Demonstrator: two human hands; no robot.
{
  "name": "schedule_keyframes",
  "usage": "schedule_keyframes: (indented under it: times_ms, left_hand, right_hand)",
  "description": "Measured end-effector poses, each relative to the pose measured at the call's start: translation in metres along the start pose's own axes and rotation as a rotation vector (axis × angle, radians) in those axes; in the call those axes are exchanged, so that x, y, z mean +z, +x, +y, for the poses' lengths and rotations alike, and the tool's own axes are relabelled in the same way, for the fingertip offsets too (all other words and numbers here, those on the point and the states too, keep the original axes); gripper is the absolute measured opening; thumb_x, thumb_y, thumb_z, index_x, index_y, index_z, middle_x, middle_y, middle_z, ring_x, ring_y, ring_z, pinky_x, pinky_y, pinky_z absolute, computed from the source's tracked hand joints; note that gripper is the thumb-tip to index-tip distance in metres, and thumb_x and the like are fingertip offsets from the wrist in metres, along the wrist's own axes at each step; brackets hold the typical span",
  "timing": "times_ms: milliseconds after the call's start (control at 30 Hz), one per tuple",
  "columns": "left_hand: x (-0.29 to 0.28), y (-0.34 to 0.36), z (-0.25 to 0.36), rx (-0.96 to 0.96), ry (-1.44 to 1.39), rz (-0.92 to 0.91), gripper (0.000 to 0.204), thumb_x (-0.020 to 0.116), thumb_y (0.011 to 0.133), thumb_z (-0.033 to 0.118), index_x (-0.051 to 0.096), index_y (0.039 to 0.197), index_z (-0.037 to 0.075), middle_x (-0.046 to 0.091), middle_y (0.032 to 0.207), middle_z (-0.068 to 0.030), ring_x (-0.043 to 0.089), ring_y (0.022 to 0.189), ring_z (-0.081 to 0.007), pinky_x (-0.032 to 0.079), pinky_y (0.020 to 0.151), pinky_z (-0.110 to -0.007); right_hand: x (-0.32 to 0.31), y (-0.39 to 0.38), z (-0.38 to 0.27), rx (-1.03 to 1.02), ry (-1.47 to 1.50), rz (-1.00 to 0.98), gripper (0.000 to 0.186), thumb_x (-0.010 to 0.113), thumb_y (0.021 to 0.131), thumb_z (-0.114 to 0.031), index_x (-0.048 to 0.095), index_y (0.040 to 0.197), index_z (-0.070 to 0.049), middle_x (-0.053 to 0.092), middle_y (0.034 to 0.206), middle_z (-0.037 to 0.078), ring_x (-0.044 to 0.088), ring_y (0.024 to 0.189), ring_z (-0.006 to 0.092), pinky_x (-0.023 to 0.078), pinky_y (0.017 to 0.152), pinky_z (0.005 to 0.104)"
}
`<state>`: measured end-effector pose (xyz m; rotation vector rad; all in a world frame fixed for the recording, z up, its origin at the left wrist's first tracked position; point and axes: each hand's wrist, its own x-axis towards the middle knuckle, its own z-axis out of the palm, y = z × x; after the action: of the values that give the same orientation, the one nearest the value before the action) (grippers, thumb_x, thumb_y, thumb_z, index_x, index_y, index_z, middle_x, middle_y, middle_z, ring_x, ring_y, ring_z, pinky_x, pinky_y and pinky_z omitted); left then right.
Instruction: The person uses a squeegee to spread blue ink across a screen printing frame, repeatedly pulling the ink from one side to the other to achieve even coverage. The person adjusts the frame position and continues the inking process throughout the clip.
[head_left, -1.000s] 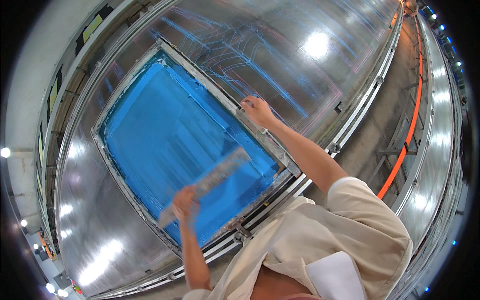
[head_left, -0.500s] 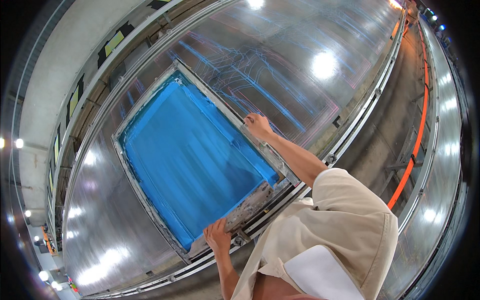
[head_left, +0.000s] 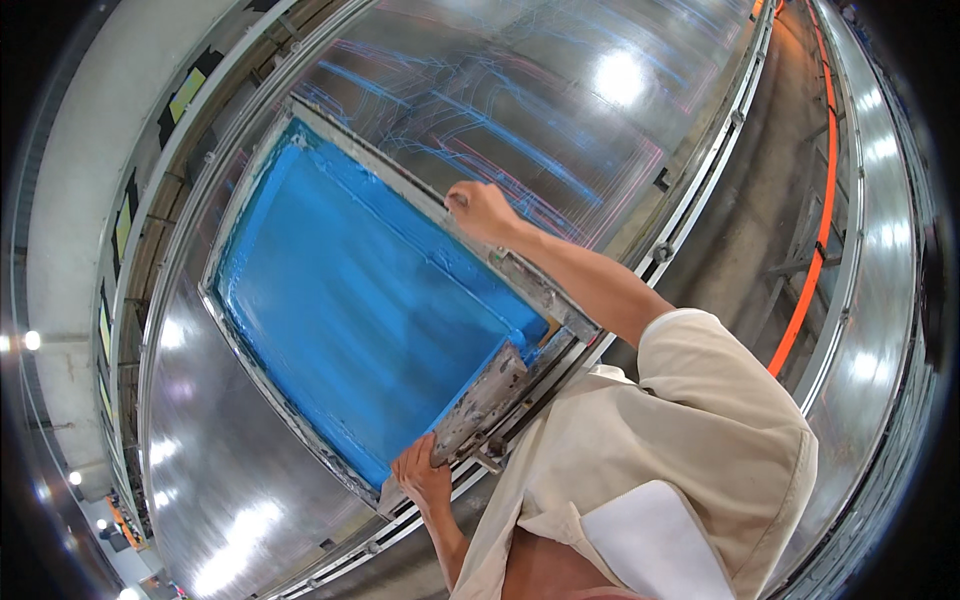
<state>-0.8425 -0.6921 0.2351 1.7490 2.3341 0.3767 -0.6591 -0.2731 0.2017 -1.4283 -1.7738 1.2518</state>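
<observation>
At the near end of the frame (head_left: 375, 160), our left hand (head_left: 422, 474) has its fingers wrapped round one end of the blade (head_left: 486, 393), beside the blue ink (head_left: 360, 300); an uneven tilt could streak it. By the frame's right edge, our right hand (head_left: 482, 212) curls, its grip unclear; a bump could shift the frame.

Bright blue ink (head_left: 370, 300); grey screen-printing frame (head_left: 385, 170), smeared blue; squeegee (head_left: 483, 402) mottled grey-brown. Fine blue and pink lines streak the silver-grey tabletop (head_left: 260, 450). The person's shirt (head_left: 690, 420) is plain beige.
</observation>
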Motion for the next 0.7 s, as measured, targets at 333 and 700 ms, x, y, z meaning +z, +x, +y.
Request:
schedule_keyframes:
  times_ms: [333, 700]
  left_hand:
    - [-0.061, -0.086, -0.22, -0.114, 0.065, 0.008, 0.038, 0.076, 0.065, -0.002, 0.074, 0.101, 0.013, 0.074, 0.103, -0.0057, 0.068, 0.096, -0.0282, 0.047, 0.088, -0.042]
    - [-0.073, -0.136, -0.32, -0.134, 0.051, -0.019, 0.044, 0.075, 0.061, -0.005, 0.073, 0.102, 0.013, 0.074, 0.104, -0.0046, 0.067, 0.099, -0.0283, 0.047, 0.09, -0.041]
  right_hand:
    - [0.244, -0.094, -0.039, -0.03, 0.136, 0.006, 0.026, 0.058, 0.095, -0.022, 0.07, 0.109, -0.003, 0.072, 0.09, 0.021, 0.07, 0.081, 0.0355, 0.054, 0.072, 0.0415]
    - [0.354, -0.142, -0.056, -0.016, 0.114, -0.029, 0.026, 0.059, 0.097, -0.022, 0.07, 0.111, -0.003, 0.072, 0.091, 0.02, 0.069, 0.078, 0.0336, 0.053, 0.071, 0.0406]
